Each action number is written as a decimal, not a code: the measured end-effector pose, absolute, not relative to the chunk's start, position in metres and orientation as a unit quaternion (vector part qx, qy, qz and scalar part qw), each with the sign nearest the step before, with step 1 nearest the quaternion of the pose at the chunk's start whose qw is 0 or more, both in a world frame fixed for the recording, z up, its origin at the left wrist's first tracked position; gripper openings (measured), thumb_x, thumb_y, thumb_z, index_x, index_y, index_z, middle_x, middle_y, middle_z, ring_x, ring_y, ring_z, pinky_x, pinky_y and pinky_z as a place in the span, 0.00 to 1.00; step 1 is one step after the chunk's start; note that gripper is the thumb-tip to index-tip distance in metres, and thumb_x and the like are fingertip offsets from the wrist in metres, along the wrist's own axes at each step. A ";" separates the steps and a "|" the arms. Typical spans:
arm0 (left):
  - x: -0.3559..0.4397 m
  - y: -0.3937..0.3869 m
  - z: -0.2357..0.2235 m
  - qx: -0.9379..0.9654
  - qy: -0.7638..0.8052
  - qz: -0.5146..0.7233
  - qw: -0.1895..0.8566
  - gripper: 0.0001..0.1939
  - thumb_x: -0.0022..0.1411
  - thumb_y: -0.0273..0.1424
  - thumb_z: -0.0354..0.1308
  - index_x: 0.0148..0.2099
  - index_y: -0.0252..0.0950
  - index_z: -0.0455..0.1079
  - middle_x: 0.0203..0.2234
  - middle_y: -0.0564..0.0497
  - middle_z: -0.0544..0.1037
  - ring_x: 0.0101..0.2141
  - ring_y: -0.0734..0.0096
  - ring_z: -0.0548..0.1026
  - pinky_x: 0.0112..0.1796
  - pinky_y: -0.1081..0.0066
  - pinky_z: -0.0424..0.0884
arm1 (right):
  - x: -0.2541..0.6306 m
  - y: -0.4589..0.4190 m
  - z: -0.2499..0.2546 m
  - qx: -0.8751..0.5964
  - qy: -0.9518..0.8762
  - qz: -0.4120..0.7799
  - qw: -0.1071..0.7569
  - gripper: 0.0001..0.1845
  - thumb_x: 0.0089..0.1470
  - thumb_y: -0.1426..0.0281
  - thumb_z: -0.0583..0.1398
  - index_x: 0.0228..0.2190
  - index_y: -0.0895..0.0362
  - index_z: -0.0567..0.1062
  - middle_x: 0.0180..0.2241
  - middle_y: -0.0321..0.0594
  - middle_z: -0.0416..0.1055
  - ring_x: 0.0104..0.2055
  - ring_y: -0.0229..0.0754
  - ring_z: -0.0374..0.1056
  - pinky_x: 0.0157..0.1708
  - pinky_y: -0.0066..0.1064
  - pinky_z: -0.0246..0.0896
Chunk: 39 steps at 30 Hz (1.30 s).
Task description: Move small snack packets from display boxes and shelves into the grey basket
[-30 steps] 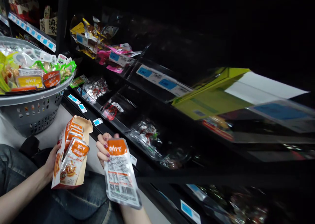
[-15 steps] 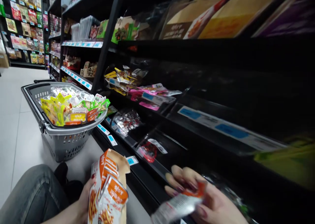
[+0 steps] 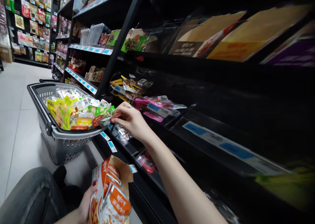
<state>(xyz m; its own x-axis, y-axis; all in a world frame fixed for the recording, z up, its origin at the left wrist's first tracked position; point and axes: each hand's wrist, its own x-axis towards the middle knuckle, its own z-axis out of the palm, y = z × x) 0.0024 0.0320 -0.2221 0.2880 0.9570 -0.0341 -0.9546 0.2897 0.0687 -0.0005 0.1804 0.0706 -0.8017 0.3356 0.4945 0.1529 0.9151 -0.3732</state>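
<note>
My left hand (image 3: 86, 202) grips an opened orange and white carton (image 3: 108, 191) at the bottom of the view, with several orange-topped snack packets standing in it. My right hand (image 3: 130, 119) is stretched out to the rim of a grey shopping basket (image 3: 61, 142) and pinches one orange-topped packet (image 3: 112, 117), held flat at the basket's near edge. The basket is heaped with yellow, green and orange snack packets.
Black store shelves (image 3: 157, 125) run along the right with clear bins of packets and blue price tags. More shelving lines the far aisle. My knee in jeans (image 3: 31, 194) is at the bottom left, on a pale tiled floor.
My right hand has carried the orange-topped packet from beside the carton up and left to the basket's rim. The camera has tilted up, showing more of the aisle.
</note>
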 end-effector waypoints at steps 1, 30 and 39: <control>0.002 0.031 -0.219 0.017 0.035 0.596 0.802 0.32 0.57 0.44 0.46 0.53 0.20 0.63 0.43 0.36 0.74 0.47 0.51 0.69 0.52 0.59 0.53 | -0.005 0.182 0.068 -0.127 -0.944 0.155 0.262 0.04 0.46 0.69 0.59 0.24 0.55 0.68 0.29 0.36 0.59 0.33 0.39 0.60 0.35 0.32 0.57; -0.009 0.024 -0.194 -0.024 0.040 0.603 0.796 0.29 0.58 0.43 0.47 0.50 0.23 0.65 0.42 0.37 0.75 0.45 0.53 0.71 0.52 0.59 0.55 | 0.087 0.100 0.004 -0.312 -0.919 0.222 0.098 0.05 0.50 0.65 0.56 0.31 0.52 0.68 0.33 0.38 0.67 0.38 0.45 0.62 0.39 0.38 0.56; -0.012 0.019 -0.197 -0.037 0.072 0.584 0.807 0.28 0.57 0.44 0.48 0.48 0.25 0.68 0.40 0.39 0.76 0.43 0.55 0.72 0.51 0.59 0.56 | 0.128 0.075 -0.055 -0.379 -0.860 0.315 0.130 0.07 0.45 0.68 0.61 0.27 0.54 0.67 0.28 0.35 0.65 0.34 0.43 0.58 0.38 0.37 0.51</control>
